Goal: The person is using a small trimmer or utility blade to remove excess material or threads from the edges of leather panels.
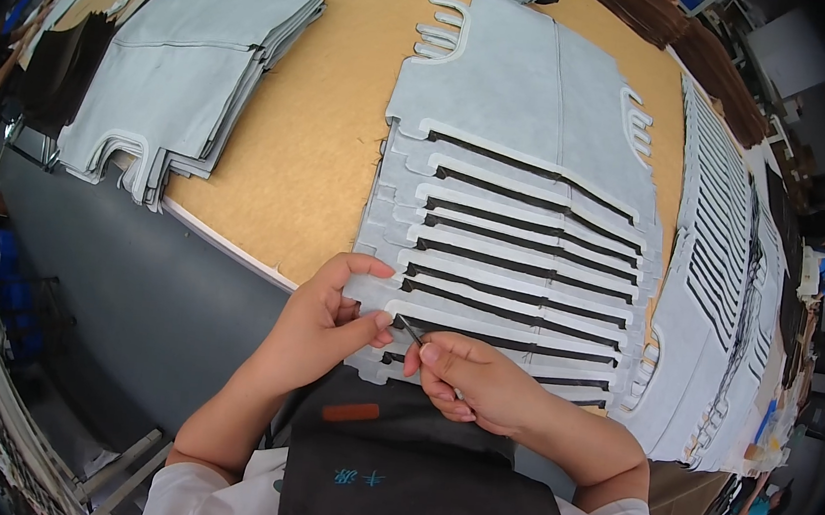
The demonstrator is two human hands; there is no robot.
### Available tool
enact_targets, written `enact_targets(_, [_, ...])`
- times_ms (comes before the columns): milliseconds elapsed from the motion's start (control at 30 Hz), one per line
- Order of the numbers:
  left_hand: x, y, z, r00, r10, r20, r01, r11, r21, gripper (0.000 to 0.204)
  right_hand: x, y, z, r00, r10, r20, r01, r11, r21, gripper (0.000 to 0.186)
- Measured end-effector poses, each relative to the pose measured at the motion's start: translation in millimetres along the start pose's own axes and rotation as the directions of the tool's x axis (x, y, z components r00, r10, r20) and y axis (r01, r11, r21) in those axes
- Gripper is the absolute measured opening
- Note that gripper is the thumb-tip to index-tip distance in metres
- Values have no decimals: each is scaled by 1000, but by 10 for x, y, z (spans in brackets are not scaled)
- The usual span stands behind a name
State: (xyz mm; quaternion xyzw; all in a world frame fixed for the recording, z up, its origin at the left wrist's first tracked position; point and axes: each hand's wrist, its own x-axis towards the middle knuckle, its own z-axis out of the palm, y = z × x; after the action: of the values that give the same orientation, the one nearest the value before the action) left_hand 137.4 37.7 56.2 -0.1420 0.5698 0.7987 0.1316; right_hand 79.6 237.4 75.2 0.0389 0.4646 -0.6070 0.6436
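Slim metal tool [410, 331] meets overlapping grey panels [507, 76]

The right hand [465, 379] grips the slim metal tool, its tip at the end of a black strip [494, 155]. The left hand [331, 314] touches the panels' edge; whether it pinches them, I cannot tell. The grey panels reach the near side of the tan table [342, 69]: pale, matt, layered like shingles, with white-bordered black strips in rows and a lengthwise seam. On the table's left lies another grey stack [165, 81].

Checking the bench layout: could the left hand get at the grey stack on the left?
Probably yes: nothing seems to block the way from the left hand to the grey stack over the tan tabletop.
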Motion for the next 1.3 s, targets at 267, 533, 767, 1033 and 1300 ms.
enact_targets(267, [8, 3, -3, 1000, 15, 12, -16, 1000, 8, 38, 6, -7, 8, 1000, -9, -13, 9, 1000, 5, 30])
enact_targets(533, [-12, -14, 0, 1000, 15, 10, -15, 1000, 19, 38, -8, 7, 11, 1000, 5, -12, -5, 1000, -22, 32])
enact_targets(767, [-36, -24, -14, 1000, 4, 6, -4, 1000, 6, 38, 7, 37, 28, 1000, -1, -13, 1, 1000, -18, 31])
enact_targets(1033, [33, 14, 14, 999, 27, 27, -27, 999, 22, 38, -8, 18, -7, 998, -58, -32, 57, 998, -31, 28])
enact_targets(1300, [-156, -95, -72, 990, 110, -86, -98, 986, 133, 39, 33, 172, -75, 993, -55, 101, 60, 997, -40, 30])
